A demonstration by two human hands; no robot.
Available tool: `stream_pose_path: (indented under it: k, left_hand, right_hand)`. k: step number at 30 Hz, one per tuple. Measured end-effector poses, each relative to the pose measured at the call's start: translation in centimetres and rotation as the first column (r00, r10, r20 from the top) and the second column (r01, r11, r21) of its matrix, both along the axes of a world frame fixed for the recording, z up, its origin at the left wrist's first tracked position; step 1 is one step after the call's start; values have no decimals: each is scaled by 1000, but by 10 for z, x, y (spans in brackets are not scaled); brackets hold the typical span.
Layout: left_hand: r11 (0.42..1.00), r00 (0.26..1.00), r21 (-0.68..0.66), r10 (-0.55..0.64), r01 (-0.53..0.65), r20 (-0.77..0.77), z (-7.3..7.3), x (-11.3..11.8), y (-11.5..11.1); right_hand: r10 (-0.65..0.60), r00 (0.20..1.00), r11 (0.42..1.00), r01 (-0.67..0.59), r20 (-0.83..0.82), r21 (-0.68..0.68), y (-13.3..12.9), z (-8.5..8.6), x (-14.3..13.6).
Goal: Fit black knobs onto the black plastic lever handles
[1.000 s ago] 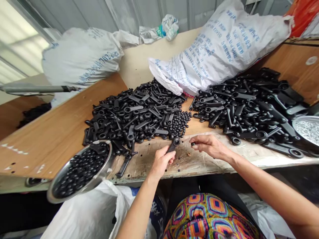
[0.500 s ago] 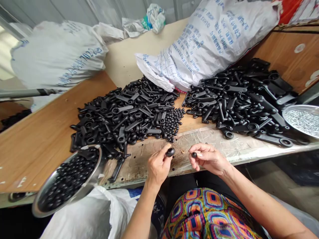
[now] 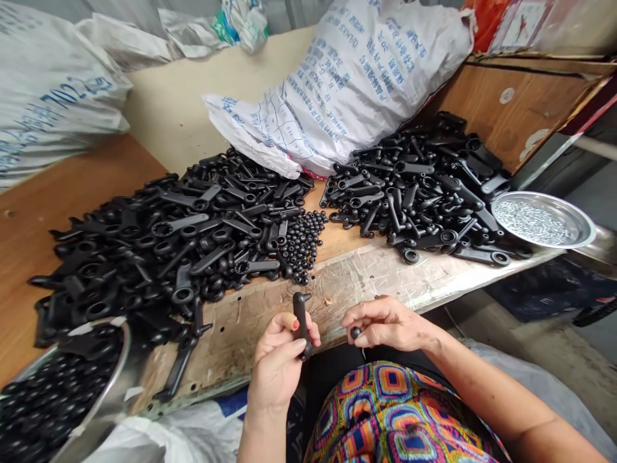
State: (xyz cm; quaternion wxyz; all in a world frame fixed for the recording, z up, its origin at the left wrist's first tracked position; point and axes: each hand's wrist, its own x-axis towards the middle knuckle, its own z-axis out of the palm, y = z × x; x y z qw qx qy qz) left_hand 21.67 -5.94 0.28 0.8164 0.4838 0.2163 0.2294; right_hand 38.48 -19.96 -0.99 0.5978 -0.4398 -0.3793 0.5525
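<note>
My left hand [image 3: 279,363] is closed around a black plastic crank handle [image 3: 301,315], held upright between thumb and fingers with a short peg pointing right at its top. To the right, my right hand [image 3: 393,325] pinches a small black ball knob [image 3: 355,332] between thumb and fingertips. The two hands are apart, just over the front edge of the worktable [image 3: 347,280]. Beyond them lies a cluster of small black balls [image 3: 303,238], touching a big heap of black crank handles [image 3: 193,225].
A second heap of black handles [image 3: 409,186] lies at the right, by a metal bowl of small silvery pins [image 3: 535,222]. A metal basin [image 3: 123,360] of black balls stands at the lower left. A printed white sack [image 3: 337,90] leans behind the heaps; another white sack [image 3: 53,96] is far left.
The handle in my left hand has turned from end-on to lengthwise, upright. Both hands sit slightly lower and further left in the picture. The view has swung right; the ball stays in my right hand.
</note>
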Motion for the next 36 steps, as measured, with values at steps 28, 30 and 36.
stream_pose_path:
  k: [28,30,36]
  left_hand:
    - [990,992,130,73,-59,-100,-26,14,-38]
    - [989,991,146,37,-18,-128,-26,13,-35]
    - [990,976,90,-90,110,-197,-25,7,-24]
  right_hand:
    - [-171,820,981,191,-547,-21,21,-22,-34]
    - [-186,821,980,196,-540,-40,21,-23,-34]
    - [-181,819,983,139,-544,-118,18,-23,-35]
